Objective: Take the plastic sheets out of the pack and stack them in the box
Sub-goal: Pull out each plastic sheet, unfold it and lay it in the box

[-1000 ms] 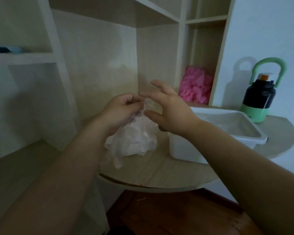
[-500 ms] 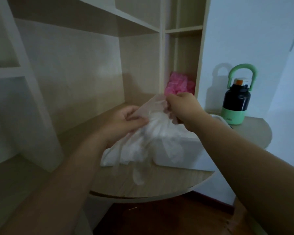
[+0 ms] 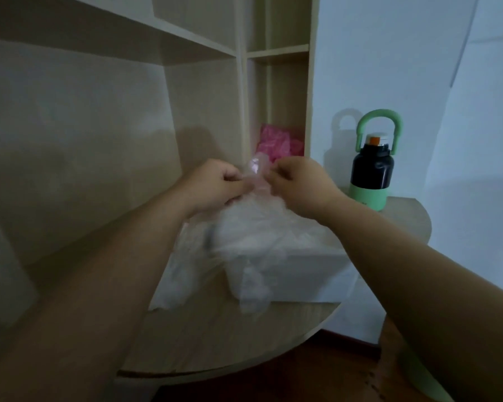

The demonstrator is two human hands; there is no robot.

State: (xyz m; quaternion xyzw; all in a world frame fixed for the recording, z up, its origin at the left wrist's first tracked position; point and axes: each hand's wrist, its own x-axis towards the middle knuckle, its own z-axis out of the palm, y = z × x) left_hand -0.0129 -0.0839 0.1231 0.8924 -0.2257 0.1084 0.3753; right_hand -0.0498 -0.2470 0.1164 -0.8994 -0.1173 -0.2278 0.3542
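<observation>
The light is dim and the plastic is blurred, so I cannot tell where one sheet ends and the next begins, nor how much of the pale heap is pack (image 3: pixel 174 274) and how much is loose film. My forearms cross the lower part of the view and hide much of the table (image 3: pixel 230 338). The hanging film veils the near left corner of the box (image 3: pixel 296 274), and I cannot see what lies inside it. The box is white and stands on the rounded wooden table, with the pack slumped just beside it on its left, touching the tabletop. Behind, a pale shelf unit (image 3: pixel 204 47) rises, and a pink bundle (image 3: pixel 273 143) sits in its narrow compartment, partly hidden by my hands. A dark bottle (image 3: pixel 370 169) with a green base and green handle stands at the far right of the table against the white wall (image 3: pixel 389 68), well apart from the box's front. Dark floor (image 3: pixel 317 367) shows under the table edge. My left hand (image 3: pixel 215 184) and right hand (image 3: pixel 299 184) are raised close together above the box's far left side, fingers curled, each pinching the top of one plastic sheet (image 3: pixel 256 169) between thumb and forefinger. The sheet bunches between the two pinches and hangs down from them over the box and the pack.
</observation>
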